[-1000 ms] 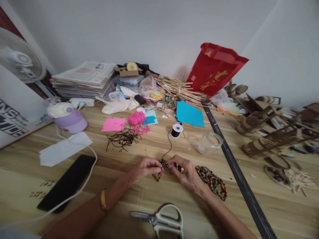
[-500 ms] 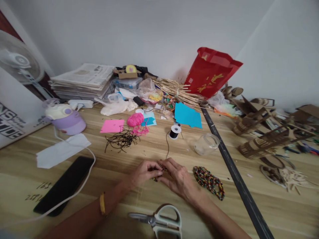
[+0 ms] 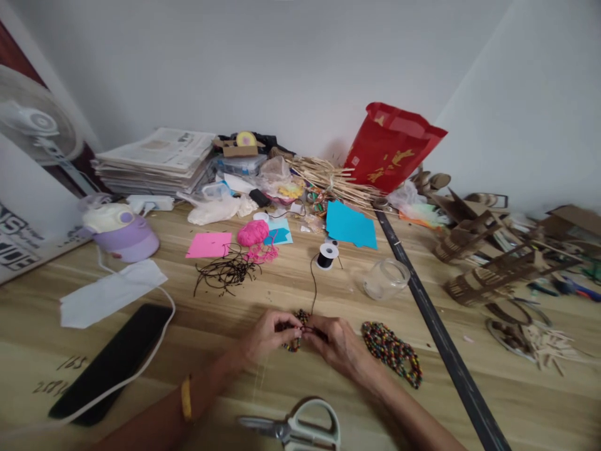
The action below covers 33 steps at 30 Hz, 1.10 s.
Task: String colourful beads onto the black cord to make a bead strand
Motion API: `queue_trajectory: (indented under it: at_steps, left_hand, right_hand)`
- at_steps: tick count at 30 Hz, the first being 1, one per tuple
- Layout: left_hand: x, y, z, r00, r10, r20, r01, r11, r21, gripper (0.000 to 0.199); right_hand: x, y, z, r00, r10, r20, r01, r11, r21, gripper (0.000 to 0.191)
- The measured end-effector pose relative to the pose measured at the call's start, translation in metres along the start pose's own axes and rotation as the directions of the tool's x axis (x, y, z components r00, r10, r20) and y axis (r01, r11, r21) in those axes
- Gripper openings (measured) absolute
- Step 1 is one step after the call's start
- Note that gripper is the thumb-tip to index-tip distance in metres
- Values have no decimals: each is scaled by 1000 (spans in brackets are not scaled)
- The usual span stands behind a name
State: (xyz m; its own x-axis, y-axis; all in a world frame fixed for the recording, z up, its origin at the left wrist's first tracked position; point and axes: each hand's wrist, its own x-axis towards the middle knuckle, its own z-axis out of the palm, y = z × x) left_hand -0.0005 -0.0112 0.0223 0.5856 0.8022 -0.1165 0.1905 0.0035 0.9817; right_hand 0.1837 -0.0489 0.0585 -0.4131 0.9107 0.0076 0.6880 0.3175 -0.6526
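My left hand (image 3: 272, 332) and my right hand (image 3: 335, 341) meet fingertip to fingertip above the wooden table. Both pinch a dark cord (image 3: 313, 282), which runs up from my fingers to a white spool (image 3: 327, 255) wound with black cord. Under and behind the fingertips lies a small bunch of multicoloured beads (image 3: 293, 344), partly covered by my left hand. Right of my right hand is a coiled bead string (image 3: 392, 352) in the same mixed colours. Scissors (image 3: 291, 429) with pale handles lie close to me, below both hands.
A glass jar (image 3: 387, 279) stands beyond the bead string, beside a long black strip (image 3: 436, 319). Cut black cords (image 3: 228, 270), pink yarn (image 3: 253, 233) and blue paper (image 3: 351, 224) lie farther back. A black phone-like slab (image 3: 113, 363) and white cable are at left.
My fingertips have shifted apart slightly, and more of the bead bunch and the cord between them shows. The whole view has tilted a little, so the tabletop sits lower.
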Motion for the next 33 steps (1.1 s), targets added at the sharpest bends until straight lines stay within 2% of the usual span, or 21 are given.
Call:
queue_trajectory:
  at_steps: [5,14,18,23,25,28,30,33]
  left_hand:
    - [0,5,3,997,36,-62,-28,991,130,19]
    - [-1,12,6,999,14,-46,-2,963,269,15]
    - [2,6,6,999,16,-49,-4,971,239,10]
    - [4,-7,2,999,18,38,-21,997,77,19]
    - [4,-9,0,999,21,49,-18,999,-50,23]
    - [3,-7,0,999,7,52,2,985,-175,28]
    - [2,-4,2,999,2,38,5,979,-202,30]
    - [-1,2,5,1000,-1,-9,-1,984,-178,28]
  right_hand:
    - [0,-6,-5,999,-30,35,31,999,-24,17]
    - [3,-2,5,1000,-16,21,12,983,184,12]
    - [0,8,13,1000,-28,10,25,973,231,11]
    - [1,22,8,998,-17,55,-1,950,313,14]
    - [3,20,0,1000,-16,-3,16,947,320,23]
    - [4,14,-9,983,-49,-179,100,952,288,25]
    - [3,8,-11,961,-67,-269,132,964,230,20]
    - [-1,-3,-8,937,-76,-342,130,982,137,14]
